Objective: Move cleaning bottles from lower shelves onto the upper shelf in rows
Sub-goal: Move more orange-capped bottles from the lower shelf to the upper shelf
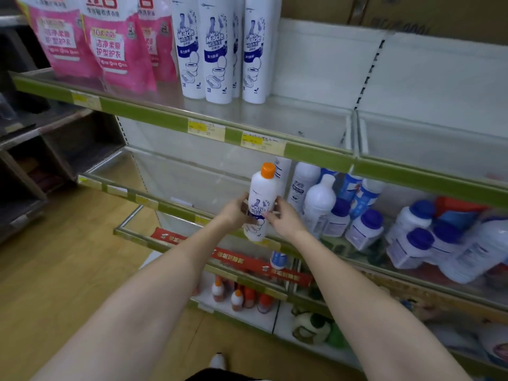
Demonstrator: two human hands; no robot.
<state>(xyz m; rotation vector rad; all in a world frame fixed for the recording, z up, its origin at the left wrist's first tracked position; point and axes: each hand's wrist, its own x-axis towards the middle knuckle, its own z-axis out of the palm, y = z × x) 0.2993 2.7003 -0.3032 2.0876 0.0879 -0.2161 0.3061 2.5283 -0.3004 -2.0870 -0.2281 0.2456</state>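
I hold a white cleaning bottle (pixel 261 200) with an orange cap upright in front of the second shelf. My left hand (pixel 235 214) grips its left side. My right hand (pixel 283 218) curls round its right side. On the upper shelf (pixel 275 119) stand several matching white bottles (pixel 217 50) in rows, their tops cut off by the frame. To their right the upper shelf is bare.
Pink refill pouches (pixel 110 48) fill the upper shelf's left. White bottles with blue caps (pixel 365 229) crowd the second shelf at the right. Small orange-capped bottles (pixel 239 296) sit on a low shelf. Cardboard boxes (pixel 398 12) rest up top. Wooden floor lies at the left.
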